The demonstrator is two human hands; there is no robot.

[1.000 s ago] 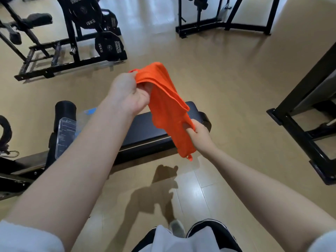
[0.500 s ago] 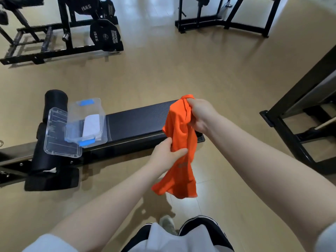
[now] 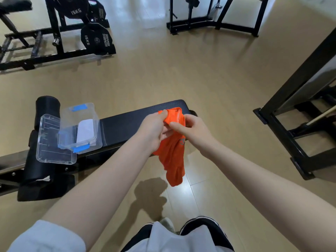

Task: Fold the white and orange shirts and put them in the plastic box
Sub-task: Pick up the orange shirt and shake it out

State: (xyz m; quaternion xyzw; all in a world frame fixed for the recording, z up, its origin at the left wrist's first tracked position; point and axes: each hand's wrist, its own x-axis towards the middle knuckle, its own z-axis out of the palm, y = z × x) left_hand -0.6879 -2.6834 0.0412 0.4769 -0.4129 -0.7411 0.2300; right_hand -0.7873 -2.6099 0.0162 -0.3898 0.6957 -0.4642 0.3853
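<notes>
While the orange shirt point(image 3: 172, 153) hangs bunched above the floor point(image 3: 209, 75), its upper edge is gripped by both hands just in front of the near end of the black padded worktop point(image 3: 127, 122). The fabric is pinched at the top by the curled fingers of the left hand point(image 3: 154, 131), and the same bunched edge is held by the right hand point(image 3: 192, 131), whose fingers are bent round the cloth from the other side; the two hands are seen touching or nearly so. The rest of the shirt is left drooping below the hands, with a small grey mark visible on its right side. Further left on the worktop, the clear plastic box point(image 3: 80, 128) with blue latches is seen standing open, and the white shirt point(image 3: 85, 130) is laid folded inside it. The transparent lid point(image 3: 52, 140) is rested partly under the box's left side. Black weight racks are seen farther off on the floor.
</notes>
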